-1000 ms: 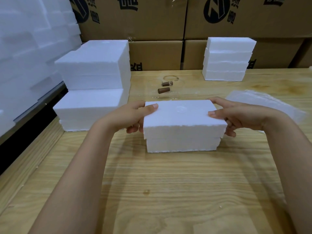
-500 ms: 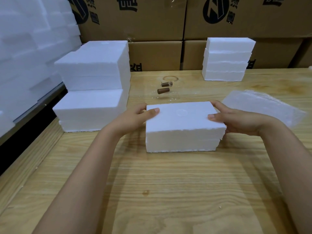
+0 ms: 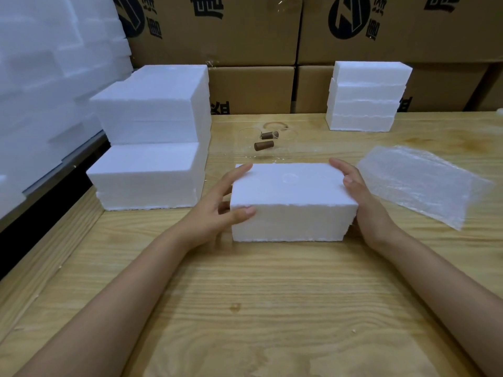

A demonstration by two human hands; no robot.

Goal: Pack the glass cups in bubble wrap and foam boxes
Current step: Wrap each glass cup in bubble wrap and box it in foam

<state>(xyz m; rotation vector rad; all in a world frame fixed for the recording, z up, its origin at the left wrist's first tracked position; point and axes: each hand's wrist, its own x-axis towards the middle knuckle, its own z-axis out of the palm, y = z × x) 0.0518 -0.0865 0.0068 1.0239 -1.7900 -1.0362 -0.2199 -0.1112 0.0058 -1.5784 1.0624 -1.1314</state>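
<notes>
Head view: left grip (image 3: pixel 217 213) and right grip (image 3: pixel 360 202) both clasp the foam box (image 3: pixel 294 194).

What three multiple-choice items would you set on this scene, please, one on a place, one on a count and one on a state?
1. Where does the wrap lie?
A. right of the box
B. on the box
C. under the box

2. How many brown stoppers show behind the box?
A. one
B. two
C. five

3. The box is:
A. open
B. closed
C. tipped on end

Answers:
1 A, the wrap lies flat to the box's right.
2 B, two brown stoppers show behind it.
3 B, its lid sits on, with the left hand and right hand at its ends.
</notes>
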